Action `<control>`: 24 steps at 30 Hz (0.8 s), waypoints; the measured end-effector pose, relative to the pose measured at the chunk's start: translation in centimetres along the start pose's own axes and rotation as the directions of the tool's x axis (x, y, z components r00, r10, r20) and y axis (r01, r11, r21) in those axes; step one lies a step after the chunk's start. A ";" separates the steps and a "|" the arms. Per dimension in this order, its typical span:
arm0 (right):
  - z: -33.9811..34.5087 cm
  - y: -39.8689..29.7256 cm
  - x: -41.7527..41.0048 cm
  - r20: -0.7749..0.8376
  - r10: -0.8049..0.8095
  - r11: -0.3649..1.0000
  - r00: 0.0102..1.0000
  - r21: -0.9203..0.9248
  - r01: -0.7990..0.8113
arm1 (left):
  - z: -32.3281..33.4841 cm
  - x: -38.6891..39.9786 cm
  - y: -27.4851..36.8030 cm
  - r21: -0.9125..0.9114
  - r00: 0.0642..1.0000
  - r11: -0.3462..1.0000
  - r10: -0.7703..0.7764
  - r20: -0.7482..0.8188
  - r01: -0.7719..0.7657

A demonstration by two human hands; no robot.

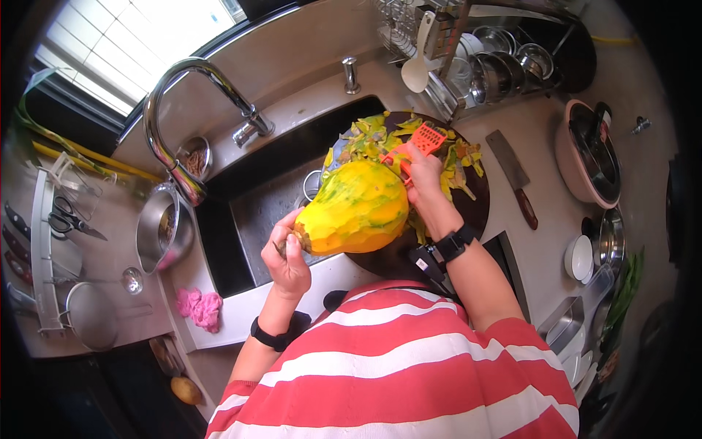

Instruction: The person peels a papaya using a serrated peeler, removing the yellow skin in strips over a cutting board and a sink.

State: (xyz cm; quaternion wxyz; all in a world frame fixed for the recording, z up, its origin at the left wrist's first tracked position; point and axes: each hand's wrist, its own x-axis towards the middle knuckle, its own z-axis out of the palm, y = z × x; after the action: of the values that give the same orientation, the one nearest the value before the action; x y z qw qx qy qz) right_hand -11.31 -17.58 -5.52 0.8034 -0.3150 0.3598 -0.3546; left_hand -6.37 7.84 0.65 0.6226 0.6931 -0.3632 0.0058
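Note:
A large yellow papaya-like fruit or squash [354,211], with green streaks left on its surface, is tilted above the sink's edge and a dark round board [476,206]. My left hand [288,262] grips its stem end at the lower left. In my right hand [425,174] is an orange-red plastic peeler with a grater-like head [428,138], close to the fruit's upper right side. Green and yellow peelings [370,134] lie heaped on the board and around the peeler.
The sink [255,219] lies under a chrome faucet [159,126]. A cleaver [510,164] rests right of the board. Steel bowls [164,228] and a pink cloth [199,309] are at left. A dish rack [458,110] stands behind; a pink basin [567,164] holds dark pans at right.

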 end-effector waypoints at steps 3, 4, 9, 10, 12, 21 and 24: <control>-0.1 1.1 0.9 -0.097 0.066 0.998 0.993 -0.005 -0.067 | -0.2 0.1 0.2 -0.009 0.999 0.999 -0.038 0.012 0.038; 0.1 1.1 0.9 -0.125 0.083 0.997 0.989 0.017 -0.081 | 0.0 0.1 0.5 0.000 0.999 0.999 -0.036 -0.003 0.036; -1.7 1.5 0.8 -0.273 0.094 0.993 0.957 0.100 -0.069 | 0.3 -0.2 1.0 0.077 1.000 0.997 -0.001 -0.019 0.002; -4.2 3.6 2.1 -0.237 -0.095 0.995 0.967 -0.050 0.086 | 0.2 -0.5 0.4 0.052 0.999 0.998 0.022 -0.039 -0.020; -3.3 2.9 0.3 -0.208 -0.007 1.000 0.978 0.014 0.010 | -0.4 -1.1 -0.7 0.042 0.994 0.999 0.002 -0.105 0.003; 3.0 -4.5 -7.9 0.121 -0.210 0.976 0.970 -0.032 0.216 | 0.8 -1.2 1.0 0.143 0.997 0.989 0.042 -0.059 -0.033; 3.4 -2.9 -8.1 0.141 -0.396 0.873 0.907 -0.249 0.419 | 1.1 -0.8 1.4 0.175 0.998 0.983 0.064 -0.013 -0.061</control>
State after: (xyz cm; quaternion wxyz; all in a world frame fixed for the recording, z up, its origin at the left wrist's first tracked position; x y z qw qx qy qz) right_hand -13.56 -11.86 1.38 0.6739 -0.5064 0.2961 -0.4491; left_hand -8.19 7.38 1.24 0.5624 0.7330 -0.3773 0.0636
